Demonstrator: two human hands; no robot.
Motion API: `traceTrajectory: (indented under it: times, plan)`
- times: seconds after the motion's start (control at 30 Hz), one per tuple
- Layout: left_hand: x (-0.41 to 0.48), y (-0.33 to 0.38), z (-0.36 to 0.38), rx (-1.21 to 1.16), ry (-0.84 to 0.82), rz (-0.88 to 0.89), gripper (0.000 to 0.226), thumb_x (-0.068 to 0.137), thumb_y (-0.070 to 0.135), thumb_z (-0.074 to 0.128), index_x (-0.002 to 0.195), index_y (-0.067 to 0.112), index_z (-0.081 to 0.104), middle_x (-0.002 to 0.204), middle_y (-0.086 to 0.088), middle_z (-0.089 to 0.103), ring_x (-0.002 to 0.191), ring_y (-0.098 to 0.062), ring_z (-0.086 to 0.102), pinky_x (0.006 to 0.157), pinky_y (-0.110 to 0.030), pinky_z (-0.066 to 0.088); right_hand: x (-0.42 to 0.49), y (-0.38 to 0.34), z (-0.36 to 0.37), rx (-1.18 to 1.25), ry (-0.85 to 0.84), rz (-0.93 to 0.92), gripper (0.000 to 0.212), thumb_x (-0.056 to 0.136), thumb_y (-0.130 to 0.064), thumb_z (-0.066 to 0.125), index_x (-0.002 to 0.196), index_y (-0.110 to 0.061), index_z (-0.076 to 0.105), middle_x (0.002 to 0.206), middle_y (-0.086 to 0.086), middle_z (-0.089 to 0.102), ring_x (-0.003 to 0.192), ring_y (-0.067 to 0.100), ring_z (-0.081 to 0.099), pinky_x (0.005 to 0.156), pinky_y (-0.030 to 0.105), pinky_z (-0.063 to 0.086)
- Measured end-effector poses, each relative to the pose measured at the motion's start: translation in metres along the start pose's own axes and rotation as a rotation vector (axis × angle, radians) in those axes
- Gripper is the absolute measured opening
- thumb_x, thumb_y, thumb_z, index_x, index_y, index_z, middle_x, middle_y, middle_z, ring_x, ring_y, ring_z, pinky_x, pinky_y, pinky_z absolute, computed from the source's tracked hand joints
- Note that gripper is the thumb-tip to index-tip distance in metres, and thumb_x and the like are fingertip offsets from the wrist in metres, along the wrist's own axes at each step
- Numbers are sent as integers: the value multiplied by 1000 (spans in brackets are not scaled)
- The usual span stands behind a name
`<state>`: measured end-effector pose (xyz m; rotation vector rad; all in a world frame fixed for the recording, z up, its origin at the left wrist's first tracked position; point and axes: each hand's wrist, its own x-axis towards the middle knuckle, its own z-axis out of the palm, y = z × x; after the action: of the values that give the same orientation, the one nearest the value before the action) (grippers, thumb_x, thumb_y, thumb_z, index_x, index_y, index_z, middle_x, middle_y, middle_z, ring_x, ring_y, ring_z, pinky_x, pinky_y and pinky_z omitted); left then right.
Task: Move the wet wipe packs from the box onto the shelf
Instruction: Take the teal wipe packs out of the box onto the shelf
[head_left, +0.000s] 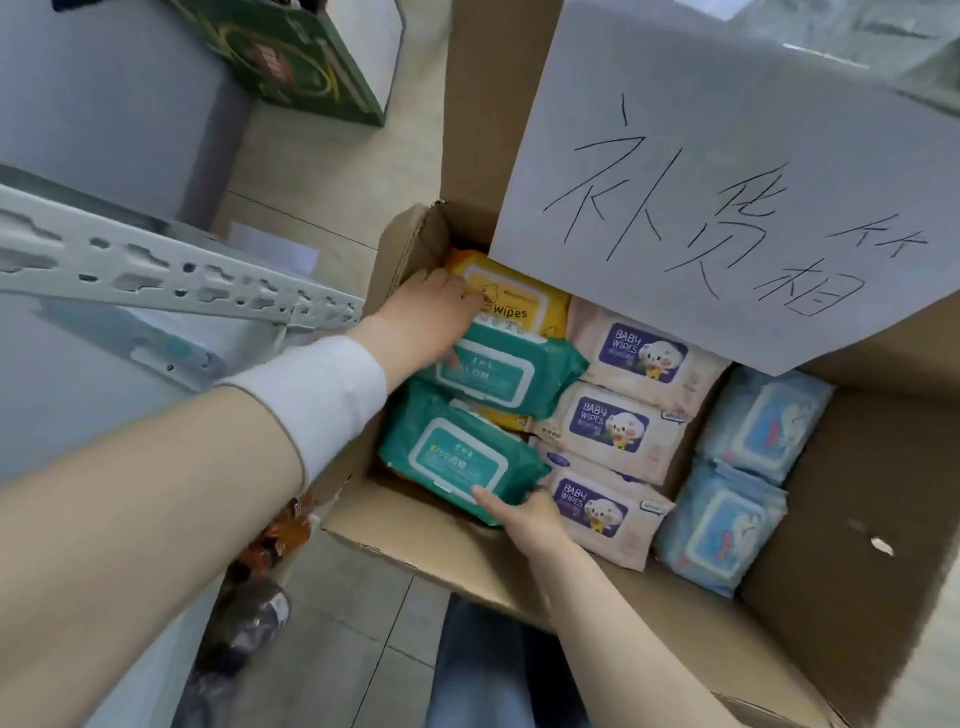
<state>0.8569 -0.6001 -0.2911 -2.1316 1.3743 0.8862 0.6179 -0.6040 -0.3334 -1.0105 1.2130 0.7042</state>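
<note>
Two bare arms reach into a big open cardboard box (857, 467) that fills the view from the centre out to 4 o'clock. A white paper sheet (701, 156) bearing large handwritten black characters covers the box's far flap at 1 o'clock and hides whatever lies beneath its lower edge. At 9 o'clock a pale, slotted shelf upright (156, 270) runs slantwise, its left end cut off.

The left forearm, with a white band (322, 395) round the wrist, stretches from 8 o'clock to the box's far-left corner. The left hand (421, 317) lies palm down across the seam between a yellow pack (519, 299) and the far teal pack (509, 369). Its fingers are pressed together and bent onto the yellow one, and the thumb touches the teal lid. Whether it grips either cannot be told.

The right hand (530, 519), its forearm at 5 o'clock, pinches the near teal pack (457, 447) at its near right corner, thumb on top and fingers hidden underneath. That pack lies tilted inside the box.

To the right, at 3 o'clock of the teal packs, lie three cream packs (613, 421) printed "BABY WIPES", then two light blue packs (722, 530). The yellow pack reads "wipes", but the teal labels are too blurred to read.

A green carton (291, 57) is cut off at 11 o'clock, and blurred bottles (249, 623) stand at 7 o'clock.
</note>
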Motion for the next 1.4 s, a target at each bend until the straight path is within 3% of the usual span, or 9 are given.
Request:
traceTrajectory:
  times: [0.17, 0.27, 0.4, 0.53, 0.63, 0.83, 1.03, 1.17, 1.4]
  plan:
    - [4, -7, -6, -112, -22, 83, 70, 65, 51, 75, 120, 13, 51, 118, -9, 54, 110, -27, 47, 86, -34, 39, -3, -2, 3, 162, 25, -2, 55, 71, -29, 80, 120, -19, 57, 112, -6, 64, 81, -3, 57, 65, 9, 44]
    - [1, -5, -9, -274, -46, 46, 71, 63, 55, 75, 117, 15, 54, 111, -7, 54, 104, -25, 49, 82, -33, 42, -10, -3, 9, 202, 22, -43, 53, 73, -27, 79, 121, -18, 57, 117, -4, 64, 86, 2, 58, 70, 14, 45]
    - [-15, 2, -6, -521, -34, -9, 65, 66, 38, 79, 119, 15, 49, 114, -8, 58, 99, -26, 55, 73, -28, 41, -22, -12, 8, 188, -14, -113, 45, 73, -24, 79, 112, -22, 57, 107, -8, 65, 82, -3, 59, 60, 9, 46]
    - [-59, 6, -13, -737, 94, -127, 58, 70, 33, 78, 118, 17, 51, 116, -7, 64, 100, -24, 60, 76, -27, 45, -57, -23, -20, 65, 74, -190, 50, 67, -21, 83, 111, -16, 59, 107, -2, 68, 94, 14, 65, 76, 26, 53]
    - [-116, 13, -34, -946, 285, -247, 49, 70, 32, 78, 109, 19, 52, 108, -1, 64, 90, -15, 57, 68, -23, 41, -106, -17, -59, 103, 140, -245, 46, 68, -10, 82, 109, -9, 61, 108, 9, 69, 90, 19, 66, 77, 29, 51]
    - [-274, 39, -79, -1292, 776, -460, 43, 67, 26, 82, 102, 25, 57, 96, 13, 60, 85, -3, 56, 65, 0, 41, -216, -12, -122, 115, 131, -364, 27, 69, -18, 77, 92, -20, 64, 99, 1, 70, 86, 12, 67, 67, 22, 58]
    - [-444, 66, -109, -1564, 1304, -529, 34, 66, 16, 81, 84, 38, 63, 87, 24, 67, 86, 5, 63, 76, -20, 55, -313, -40, -104, 121, -65, -537, 31, 73, -15, 70, 103, -8, 64, 99, 6, 72, 85, 19, 70, 67, 26, 60]
    - [-555, 62, -117, -1578, 1558, -560, 24, 63, 30, 78, 82, 36, 66, 84, 25, 71, 84, 1, 68, 70, -18, 55, -389, -66, -62, 64, -291, -656, 35, 69, -18, 66, 102, -8, 62, 93, 3, 76, 83, 18, 73, 63, 25, 59]
    - [-704, 11, -90, -1546, 1937, -660, 23, 65, 26, 76, 85, 28, 65, 82, 19, 73, 85, -4, 69, 76, -28, 56, -490, -118, 63, -110, -539, -857, 26, 67, -17, 63, 92, -17, 68, 91, -1, 76, 81, 14, 73, 60, 22, 57]
